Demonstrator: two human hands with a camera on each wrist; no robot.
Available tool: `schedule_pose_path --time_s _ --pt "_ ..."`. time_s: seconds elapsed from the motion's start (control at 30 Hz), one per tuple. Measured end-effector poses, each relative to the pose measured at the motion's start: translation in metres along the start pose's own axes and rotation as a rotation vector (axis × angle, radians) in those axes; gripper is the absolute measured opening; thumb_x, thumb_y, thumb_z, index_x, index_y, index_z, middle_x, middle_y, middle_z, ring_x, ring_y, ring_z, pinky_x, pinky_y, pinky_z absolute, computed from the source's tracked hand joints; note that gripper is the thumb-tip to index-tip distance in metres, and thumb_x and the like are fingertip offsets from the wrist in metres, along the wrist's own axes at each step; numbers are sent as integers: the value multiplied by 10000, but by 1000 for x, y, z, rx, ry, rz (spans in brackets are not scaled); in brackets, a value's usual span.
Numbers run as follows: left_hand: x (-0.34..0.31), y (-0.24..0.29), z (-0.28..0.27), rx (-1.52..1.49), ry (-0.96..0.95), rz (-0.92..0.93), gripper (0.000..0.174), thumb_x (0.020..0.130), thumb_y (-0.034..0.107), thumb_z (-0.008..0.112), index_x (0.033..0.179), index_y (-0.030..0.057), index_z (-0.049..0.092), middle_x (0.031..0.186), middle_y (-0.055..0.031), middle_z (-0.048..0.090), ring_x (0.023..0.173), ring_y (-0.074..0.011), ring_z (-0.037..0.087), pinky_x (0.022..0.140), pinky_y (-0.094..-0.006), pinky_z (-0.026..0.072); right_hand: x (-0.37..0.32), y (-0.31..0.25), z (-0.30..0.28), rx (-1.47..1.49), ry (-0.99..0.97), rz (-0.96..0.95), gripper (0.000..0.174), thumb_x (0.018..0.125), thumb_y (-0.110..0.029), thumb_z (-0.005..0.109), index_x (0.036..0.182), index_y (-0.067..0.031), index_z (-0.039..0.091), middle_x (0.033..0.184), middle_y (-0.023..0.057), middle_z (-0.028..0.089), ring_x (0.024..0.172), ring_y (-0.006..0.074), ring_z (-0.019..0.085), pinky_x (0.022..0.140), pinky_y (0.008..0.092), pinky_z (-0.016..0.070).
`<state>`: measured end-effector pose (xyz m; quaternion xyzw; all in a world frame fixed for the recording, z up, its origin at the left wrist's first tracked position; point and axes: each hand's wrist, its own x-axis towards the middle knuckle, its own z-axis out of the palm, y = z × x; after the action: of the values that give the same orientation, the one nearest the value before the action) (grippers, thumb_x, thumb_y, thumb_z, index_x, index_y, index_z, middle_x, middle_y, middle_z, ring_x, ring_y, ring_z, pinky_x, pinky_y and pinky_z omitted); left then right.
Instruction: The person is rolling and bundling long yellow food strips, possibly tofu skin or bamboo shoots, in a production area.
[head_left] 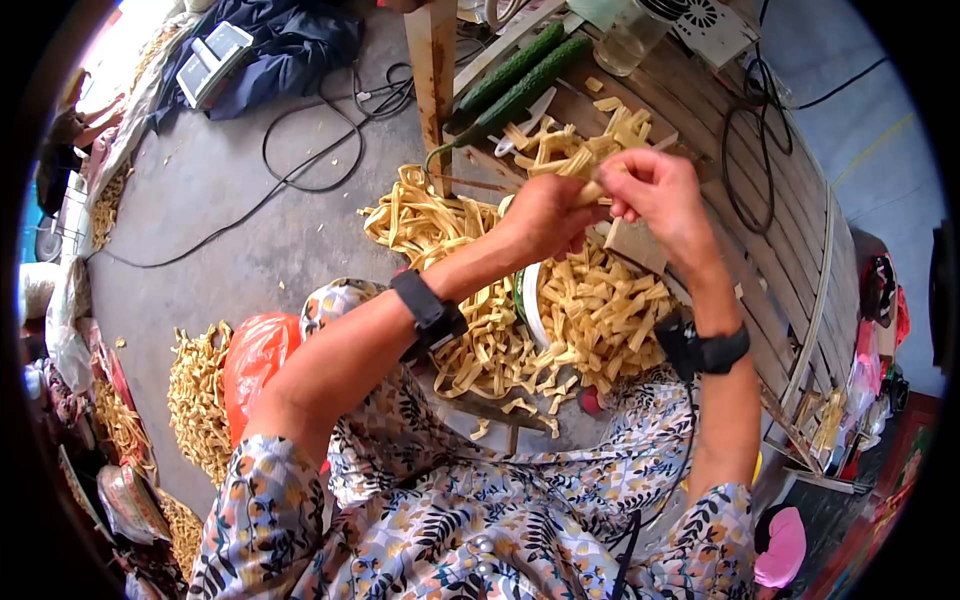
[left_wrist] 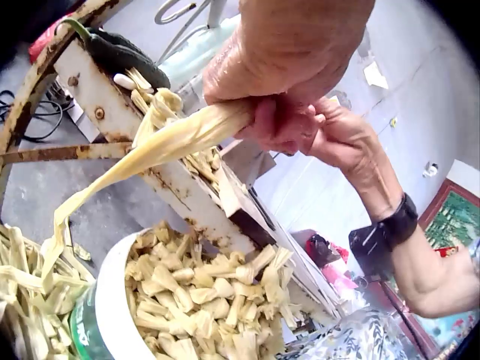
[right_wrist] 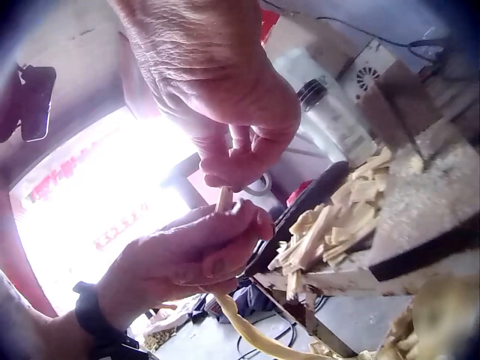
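Note:
In the left wrist view a long, pale yellow vegetable strip (left_wrist: 169,142) trails down from my left hand (head_left: 550,213), whose fingers are curled round its upper part. My right hand (head_left: 655,190) is close against the left, pinching the strip's short end with thumb and fingertips. Below both hands stands a bucket, its white rim (head_left: 534,312) showing, full of short folded yellow pieces (head_left: 605,310). Left of the bucket lies a heap of long, loose strips (head_left: 425,220). More yellow pieces (right_wrist: 337,217) lie on the bench beyond the hands.
Two long green cucumbers (head_left: 525,85) lie on the slatted wooden bench (head_left: 770,190), near a white knife (head_left: 530,122) and a wooden board (head_left: 636,245). A glass jar (head_left: 630,40) stands behind. A rusty post (head_left: 433,90) rises left of the bench; black cable (head_left: 300,180) loops across the floor.

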<state>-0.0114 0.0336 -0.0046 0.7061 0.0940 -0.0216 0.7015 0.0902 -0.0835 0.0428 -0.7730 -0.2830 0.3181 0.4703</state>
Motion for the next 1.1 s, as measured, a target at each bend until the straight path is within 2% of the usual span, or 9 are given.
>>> schedule_pose_path --time_s 0.13,0.3,0.4,0.43,0.53,0.8,0.93,1.0,1.1 --pt "2 -9 1 -13 -279 79 273 855 218 519 971 -28 540 778 -105 608 621 -139 603 591 -262 541 -35 42 -6 258 246 -126 127 811 -86 590 895 8 605 699 6 586 569 43 523 503 160 417" --pt "6 -9 13 240 -156 240 152 851 111 533 945 12 599 633 -20 597 530 -54 546 477 -189 441 -75 64 -21 274 227 -191 193 831 -156 578 957 -13 605 862 50 618 771 105 597 695 203 474" --pt "2 -7 36 473 -20 327 110 814 106 560 883 31 603 656 -67 607 511 -129 567 466 -245 437 -89 79 -32 318 363 -196 239 845 -229 567 941 -15 615 845 48 623 758 100 594 680 203 474" --pt "9 -21 43 564 43 598 90 783 105 571 848 47 591 652 -86 585 527 -201 565 483 -294 439 -92 88 -36 301 391 -177 331 858 -318 536 942 -7 610 855 65 624 761 110 596 675 222 475" --pt "11 -26 63 760 47 849 72 746 94 577 792 41 559 660 -100 553 569 -273 546 499 -332 437 -98 93 -41 260 289 66 397 863 -378 499 939 -2 600 875 81 618 830 137 587 737 245 460" --pt "-7 -4 73 844 -102 979 124 745 107 625 844 38 596 688 -93 561 592 -256 559 516 -308 451 -106 112 -28 63 361 37 201 816 -171 584 791 20 641 617 2 585 528 47 490 481 204 403" --pt "-3 8 43 688 -151 447 111 770 162 645 829 68 648 674 -3 616 603 -42 555 534 -199 457 -104 114 -29 -36 383 18 134 782 -137 620 811 -12 658 620 -30 579 512 20 452 435 190 360" --pt "5 7 29 625 -144 510 131 779 184 642 831 64 652 662 4 609 603 -35 543 536 -187 440 -103 104 -24 -84 267 -1 131 778 -131 627 835 -19 660 641 -26 592 499 22 447 427 183 350" --pt "16 -3 16 478 -215 433 173 795 240 625 833 75 664 642 12 592 561 -39 504 501 -183 409 -115 89 -4 479 -287 -118 232 763 -218 660 923 -49 647 641 -27 585 470 14 439 418 160 346"
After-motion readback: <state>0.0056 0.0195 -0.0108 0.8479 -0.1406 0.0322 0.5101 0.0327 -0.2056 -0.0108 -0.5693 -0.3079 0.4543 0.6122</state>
